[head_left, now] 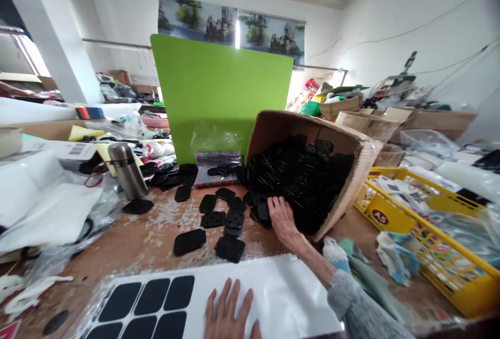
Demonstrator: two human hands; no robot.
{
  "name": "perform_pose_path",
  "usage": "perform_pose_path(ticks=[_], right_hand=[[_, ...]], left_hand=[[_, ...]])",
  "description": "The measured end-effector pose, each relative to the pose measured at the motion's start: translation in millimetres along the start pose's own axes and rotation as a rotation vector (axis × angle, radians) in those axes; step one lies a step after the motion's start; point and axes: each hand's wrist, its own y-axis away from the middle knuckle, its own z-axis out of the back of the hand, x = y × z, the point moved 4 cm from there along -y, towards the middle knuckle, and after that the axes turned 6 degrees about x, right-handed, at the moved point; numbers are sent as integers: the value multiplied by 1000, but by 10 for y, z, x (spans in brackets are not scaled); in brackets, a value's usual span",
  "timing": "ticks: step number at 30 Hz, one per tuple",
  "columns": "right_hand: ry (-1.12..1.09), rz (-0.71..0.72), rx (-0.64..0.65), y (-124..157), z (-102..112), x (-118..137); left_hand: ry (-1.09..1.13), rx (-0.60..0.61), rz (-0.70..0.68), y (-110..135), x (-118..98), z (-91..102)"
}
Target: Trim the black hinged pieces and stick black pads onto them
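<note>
In the head view, your left hand [228, 310] lies flat at the bottom centre of the frame, palm down with the fingers spread wide and holding nothing. It presses on a white sheet [285, 289]. At the lower left, that sheet carries rows of black pads [152, 302] set side by side.

Your right hand [281, 216] reaches up to the middle of the frame, to the mouth of a cardboard box [363, 159] tipped on its side. Its fingers rest on the heap of black pieces [304, 177] spilling out of the box. You cannot tell whether they have closed on one piece or only lie on top.

More loose pieces [221, 219] are scattered on the wooden table [133, 242] just left of that hand, between the box and the sheet.

A green board [222, 94] stands upright behind them at upper centre. A steel flask [127, 170] stands at the left, near the pieces. A yellow crate [390, 216] sits at the right, beside the box, with work gloves [392, 258] lying in front of it.
</note>
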Motion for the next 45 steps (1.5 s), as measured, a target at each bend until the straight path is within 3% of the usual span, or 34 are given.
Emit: perform_pose_path(ticks=[6, 11, 15, 19, 21, 24, 27, 31, 40, 45], right_hand=[[-12, 125, 47, -34, -187, 629], [-12, 217, 67, -52, -185, 739], [15, 292, 35, -105, 83, 363], [80, 3, -71, -214, 310, -389], [100, -47, -80, -278, 288, -674], [116, 18, -69, -406, 164, -832], [128, 73, -87, -541, 102, -741], [141, 120, -116, -609, 139, -440], [75, 362, -89, -298, -11, 289], [-14, 428, -32, -217, -187, 385]], left_hand=[[44, -35, 55, 51, -27, -91], [61, -28, 58, 50, -30, -121], [68, -16, 52, -9, -28, 5], [151, 88, 99, -87, -51, 195], [219, 108, 157, -129, -66, 277], [291, 88, 242, -174, -86, 337], [304, 86, 256, -188, -101, 334], [307, 106, 243, -188, -93, 340], [371, 169, 277, -163, -92, 304], [377, 194, 290, -140, -100, 297]])
